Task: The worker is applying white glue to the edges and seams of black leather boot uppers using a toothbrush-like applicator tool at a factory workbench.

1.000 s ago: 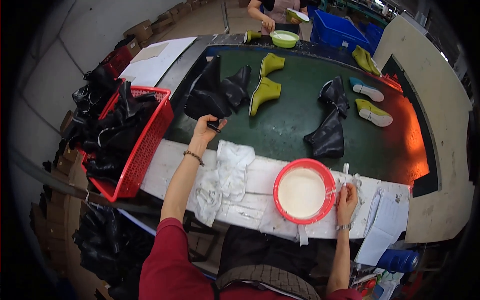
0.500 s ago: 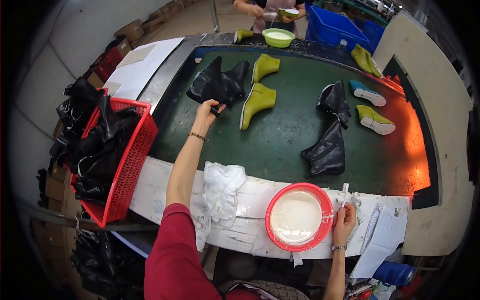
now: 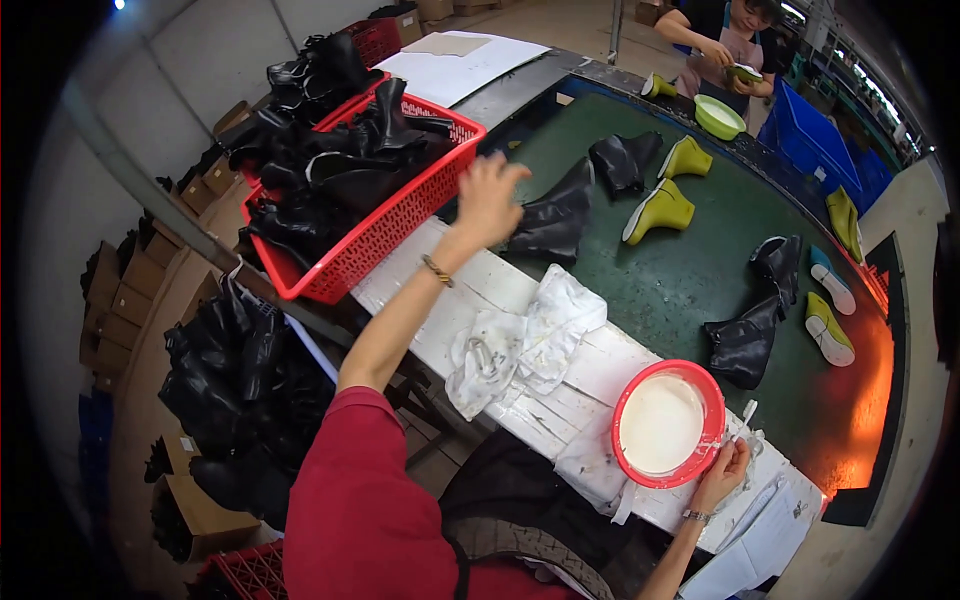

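Observation:
My left hand [image 3: 489,203] is raised with fingers spread, slightly blurred and holding nothing, between the red basket [image 3: 400,240] heaped with black boots [image 3: 350,180] and a black boot [image 3: 556,214] on the green work surface [image 3: 640,290]. Behind that boot stands another black boot [image 3: 624,162]. My right hand [image 3: 722,472] grips a small white brush [image 3: 748,411], beside a red bowl [image 3: 716,400] of creamy white liquid [image 3: 660,425]. Yellow-green shoe lasts [image 3: 661,209] lie past the boots. Farther right are two more black boots [image 3: 743,342], near a last [image 3: 829,330] with a white bottom.
Crumpled white rags [image 3: 560,320] lie on the white ledge [image 3: 610,365]. An orange glow [image 3: 860,430] lights the right end. Across the surface, a person [image 3: 725,50] works near a green bowl [image 3: 718,118] and blue crate [image 3: 812,140]. More boots [image 3: 240,390] are piled lower left.
My left hand has let go at the black boots and swung left toward the red basket, its fingers spreading. The view has turned left. My right hand stays by the bowl with the brush.

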